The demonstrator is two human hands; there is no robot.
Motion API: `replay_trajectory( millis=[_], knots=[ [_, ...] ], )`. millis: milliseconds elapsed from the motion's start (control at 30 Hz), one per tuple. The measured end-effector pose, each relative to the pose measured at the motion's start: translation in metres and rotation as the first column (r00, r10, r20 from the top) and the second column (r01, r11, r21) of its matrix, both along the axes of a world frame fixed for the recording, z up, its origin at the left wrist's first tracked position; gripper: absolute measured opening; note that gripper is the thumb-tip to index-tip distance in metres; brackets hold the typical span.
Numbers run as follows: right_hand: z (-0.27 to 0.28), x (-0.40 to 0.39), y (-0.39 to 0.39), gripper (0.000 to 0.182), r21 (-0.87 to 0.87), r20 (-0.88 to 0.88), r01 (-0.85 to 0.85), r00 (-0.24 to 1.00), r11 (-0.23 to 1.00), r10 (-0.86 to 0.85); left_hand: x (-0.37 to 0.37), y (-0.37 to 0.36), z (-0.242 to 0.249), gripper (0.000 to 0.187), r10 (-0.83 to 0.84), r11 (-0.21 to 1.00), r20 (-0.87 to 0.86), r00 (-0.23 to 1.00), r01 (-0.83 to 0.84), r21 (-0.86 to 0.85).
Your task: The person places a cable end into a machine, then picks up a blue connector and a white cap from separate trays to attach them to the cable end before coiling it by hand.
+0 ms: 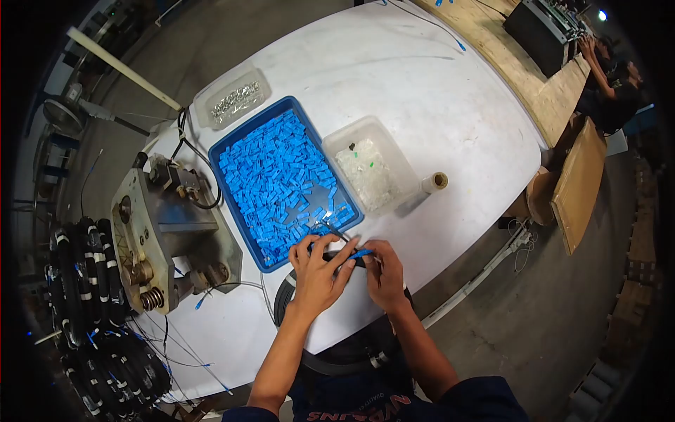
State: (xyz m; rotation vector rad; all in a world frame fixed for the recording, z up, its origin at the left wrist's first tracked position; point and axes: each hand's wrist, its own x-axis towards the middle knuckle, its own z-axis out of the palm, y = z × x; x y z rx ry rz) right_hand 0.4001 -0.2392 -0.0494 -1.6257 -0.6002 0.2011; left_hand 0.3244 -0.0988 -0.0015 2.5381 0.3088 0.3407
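Observation:
My right hand [384, 276] is closed, its thumb and fingers pinching a small blue connector [361, 253] near the front edge of the table. Beside it, my left hand [320, 274] curls its fingers around the black cable [342, 254] just behind that connector. A thin dark strand reaches from between the hands over the rim of a blue tray [261, 260]. Inside the tray are a great many blue plastic connector pieces [274, 176]. Part of the coiled black cable [283, 299] shows below my left hand; my fingers hide the rest of the grip.
Right of the tray stands a translucent bin [394, 158] of clear small parts, and a cardboard tube [439, 181]. Another clear bin [264, 81] holds metal parts. A metal machine [190, 239] and hanging black cable coils [91, 281] are at left. A co-worker [612, 88] handles a black device [538, 35].

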Motion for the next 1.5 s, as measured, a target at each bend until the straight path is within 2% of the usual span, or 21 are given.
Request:
replay_trajectory(
  millis=[67, 167, 300, 367, 433, 467, 500, 567, 633, 733, 800, 833, 900, 1033, 1100, 1133, 1233, 1333, 1400, 1433, 1500],
  knots=[
    [0.002, -0.002, -0.001, 0.019, -0.038, -0.021, -0.009, 1.0, 0.999, 0.009, 0.002, 0.004, 0.007, 0.039, -0.008, 0.997, -0.068, 0.998, 0.013, 0.07],
    [0.006, -0.002, -0.001, 0.02, -0.086, -0.02, -0.001, 1.0, 0.996, 0.0, 0.004, 0.005, 0.016, 0.034, 0.046, 0.998, -0.109, 0.993, -0.041, 0.046],
    [0.001, -0.004, -0.001, 0.024, -0.099, -0.066, 0.024, 0.997, 0.995, -0.031, -0.001, -0.009, -0.001, 0.033, 0.123, 0.986, -0.035, 0.992, -0.118, 0.12],
    [0.001, -0.005, 0.001, 0.023, -0.117, 0.082, 0.048, 0.996, 0.992, -0.039, -0.002, -0.015, -0.009, 0.035, 0.135, 0.98, -0.012, 0.991, -0.132, 0.146],
    [-0.002, -0.007, -0.001, 0.023, -0.127, 0.042, 0.04, 0.998, 0.991, -0.035, -0.004, -0.014, -0.018, 0.038, 0.1, 0.994, 0.067, 0.993, -0.102, 0.033],
    [-0.003, -0.008, -0.002, 0.024, -0.105, 0.006, 0.049, 0.999, 0.993, -0.049, 0.002, -0.007, -0.02, 0.041, 0.035, 0.999, 0.188, 0.982, -0.039, 0.02],
    [-0.004, -0.007, -0.002, 0.025, -0.081, -0.029, 0.059, 0.998, 0.995, -0.062, 0.003, -0.004, -0.022, 0.041, 0.036, 0.999, 0.183, 0.982, -0.04, 0.017],
    [-0.001, -0.006, -0.002, 0.025, -0.065, -0.086, 0.04, 0.995, 0.997, -0.046, 0.003, 0.001, -0.026, 0.039, -0.071, 0.979, 0.092, 0.993, 0.087, -0.183],
    [0.004, -0.001, -0.002, 0.026, -0.048, -0.14, 0.023, 0.99, 0.999, -0.03, 0.009, 0.005, -0.026, 0.037, -0.086, 0.982, 0.153, 0.985, 0.11, -0.155],
    [0.014, 0.002, -0.002, 0.026, -0.102, -0.053, 0.014, 0.998, 0.995, -0.019, 0.01, 0.004, -0.036, 0.034, -0.096, 0.969, 0.193, 0.976, 0.135, -0.204],
    [0.016, -0.004, 0.003, 0.027, -0.137, -0.017, 0.097, 0.995, 0.986, -0.101, 0.011, 0.002, -0.042, 0.03, -0.068, 0.986, 0.267, 0.961, 0.105, -0.127],
    [0.014, -0.004, 0.003, 0.027, -0.139, -0.018, 0.104, 0.994, 0.985, -0.107, 0.012, 0.001, -0.044, 0.03, -0.074, 0.985, 0.267, 0.961, 0.112, -0.129],
    [0.01, -0.001, 0.005, 0.03, -0.071, 0.025, 0.147, 0.989, 0.987, -0.146, 0.011, -0.002, -0.048, 0.026, 0.055, 0.965, 0.291, 0.955, 0.024, -0.26],
    [0.028, 0.012, 0.001, 0.027, -0.107, 0.033, 0.13, 0.991, 0.986, -0.128, 0.013, -0.001, -0.048, 0.025, 0.029, 0.981, 0.286, 0.958, 0.027, -0.19],
    [0.045, 0.025, -0.004, 0.026, -0.148, 0.043, 0.022, 0.999, 0.989, -0.015, 0.014, -0.002, -0.045, 0.025, 0.046, 0.978, 0.265, 0.963, 0.01, -0.206],
    [0.055, 0.034, -0.005, 0.026, -0.15, 0.04, 0.021, 0.999, 0.988, -0.015, 0.013, -0.002, -0.045, 0.025, 0.046, 0.978, 0.262, 0.964, 0.009, -0.208],
    [0.077, 0.073, -0.003, 0.026, -0.287, 0.236, 0.021, 0.97, 0.958, 0.049, 0.013, -0.001, -0.046, 0.026, 0.038, 0.98, 0.274, 0.961, 0.019, -0.2],
    [0.09, 0.108, 0.002, 0.022, -0.357, 0.29, 0.022, 0.953, 0.934, 0.088, 0.012, -0.001, -0.043, 0.026, 0.024, 0.98, 0.213, 0.977, 0.019, -0.197],
    [0.097, 0.127, 0.012, 0.013, -0.478, 0.288, -0.074, 0.928, 0.876, 0.235, 0.012, 0.0, -0.044, 0.025, 0.021, 0.983, 0.212, 0.977, 0.018, -0.183],
    [0.095, 0.136, 0.017, 0.013, -0.477, 0.284, -0.076, 0.93, 0.876, 0.235, 0.012, 0.0, -0.045, 0.025, 0.021, 0.983, 0.208, 0.978, 0.018, -0.182],
    [0.09, 0.151, 0.028, 0.007, -0.655, 0.271, -0.173, 0.854, 0.735, 0.443, 0.013, 0.001, -0.046, 0.023, 0.036, 0.967, 0.226, 0.973, 0.023, -0.254]
  ],
)
